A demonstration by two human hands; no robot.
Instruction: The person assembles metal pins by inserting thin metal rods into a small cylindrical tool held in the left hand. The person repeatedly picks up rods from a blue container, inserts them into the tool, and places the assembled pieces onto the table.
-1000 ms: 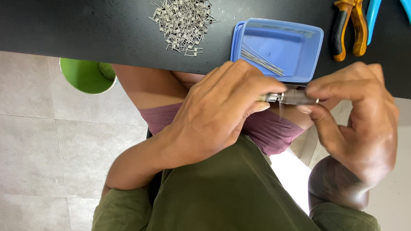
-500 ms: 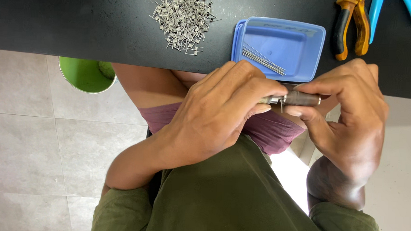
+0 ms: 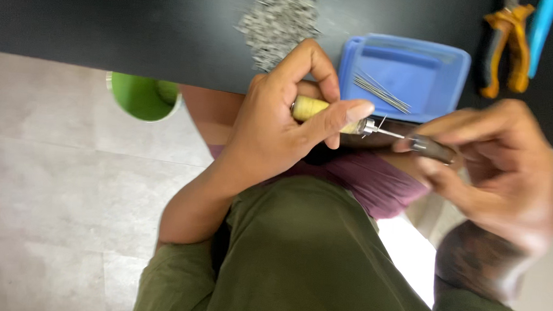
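A small awl-like tool (image 3: pixel 329 114) with a pale yellow wooden handle and a thin metal tip is gripped by the left hand (image 3: pixel 284 130), fingers curled tight around the handle, just off the near edge of the matte black desk (image 3: pixel 107 20). A small dark cylindrical piece (image 3: pixel 434 148) is pinched by the right hand (image 3: pixel 496 173) at the tool's tip. A blue plastic tray (image 3: pixel 413 68) holding fine wires sits at the near edge, with a heap of small metal bits (image 3: pixel 277 23) just beside it and orange-handled pliers (image 3: pixel 506 47) toward the right edge.
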